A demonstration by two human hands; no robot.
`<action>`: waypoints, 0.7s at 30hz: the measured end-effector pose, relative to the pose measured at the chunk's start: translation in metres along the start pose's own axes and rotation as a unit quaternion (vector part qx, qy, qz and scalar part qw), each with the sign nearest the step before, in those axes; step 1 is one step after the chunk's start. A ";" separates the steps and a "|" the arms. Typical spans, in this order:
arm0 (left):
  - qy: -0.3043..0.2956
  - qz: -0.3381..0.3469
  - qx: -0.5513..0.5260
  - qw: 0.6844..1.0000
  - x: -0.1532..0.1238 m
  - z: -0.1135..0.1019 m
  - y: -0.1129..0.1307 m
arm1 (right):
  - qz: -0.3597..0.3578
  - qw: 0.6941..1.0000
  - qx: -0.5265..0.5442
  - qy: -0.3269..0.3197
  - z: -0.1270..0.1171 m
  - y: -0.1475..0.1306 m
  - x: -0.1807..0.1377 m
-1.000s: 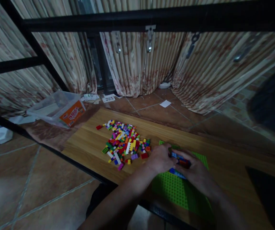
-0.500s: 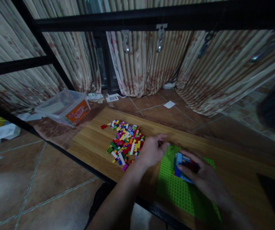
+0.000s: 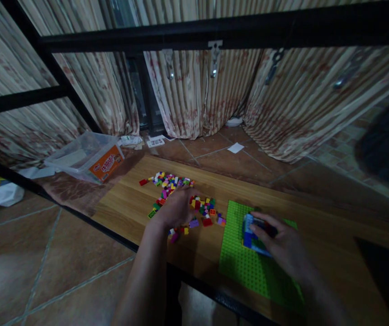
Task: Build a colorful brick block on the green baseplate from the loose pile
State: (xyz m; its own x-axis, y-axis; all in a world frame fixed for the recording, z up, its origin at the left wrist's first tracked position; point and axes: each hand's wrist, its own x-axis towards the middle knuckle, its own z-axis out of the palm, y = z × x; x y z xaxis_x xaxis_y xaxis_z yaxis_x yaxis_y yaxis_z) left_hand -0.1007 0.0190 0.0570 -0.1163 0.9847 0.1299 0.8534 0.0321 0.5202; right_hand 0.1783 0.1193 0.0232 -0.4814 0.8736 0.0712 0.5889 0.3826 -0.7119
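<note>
On the wooden table lies a green studded baseplate [image 3: 245, 271]. A small build of toy bricks [image 3: 249, 237], mostly blue with light blue on top, sits on it. My right hand [image 3: 282, 242] is closed round this build, fingers at its far side and thumb across the near side. Over the pile of loose coloured bricks [image 3: 205, 206] reaches my left hand [image 3: 177, 206], its back toward me. Its fingers look apart and curved, slightly blurred, and no brick shows in them. The hand hides the middle of the pile.
A clear plastic bin [image 3: 86, 151] with an orange label stands on the floor beyond the table's left end. A black metal bar [image 3: 181, 34] with hanging clips crosses above the table. Striped curtains [image 3: 197, 99] hang behind. A dark flat object [image 3: 381, 271] lies at right.
My left hand has moved left from the baseplate's edge to the brick pile, uncovering bricks to its right. My right hand stays on the build. The view has shifted slightly.
</note>
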 end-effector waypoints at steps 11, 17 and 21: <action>-0.005 -0.037 0.102 0.994 0.009 0.016 0.009 | 0.003 1.000 0.013 -0.009 0.000 -0.002 0.001; 0.013 -0.035 0.081 0.996 0.010 0.015 0.005 | 0.005 1.000 0.024 -0.013 -0.001 -0.004 0.001; -0.001 -0.034 0.080 0.996 0.010 0.016 0.002 | -0.003 0.999 0.032 -0.019 -0.001 -0.004 0.001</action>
State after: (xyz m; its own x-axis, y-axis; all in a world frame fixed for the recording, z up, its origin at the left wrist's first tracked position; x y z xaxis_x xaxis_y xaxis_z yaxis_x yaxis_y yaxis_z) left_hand -0.0922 0.0318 0.0462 -0.1750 0.9797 0.0980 0.9136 0.1245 0.3871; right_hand 0.1760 0.1185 0.0265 -0.5096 0.8590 0.0499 0.5444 0.3668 -0.7543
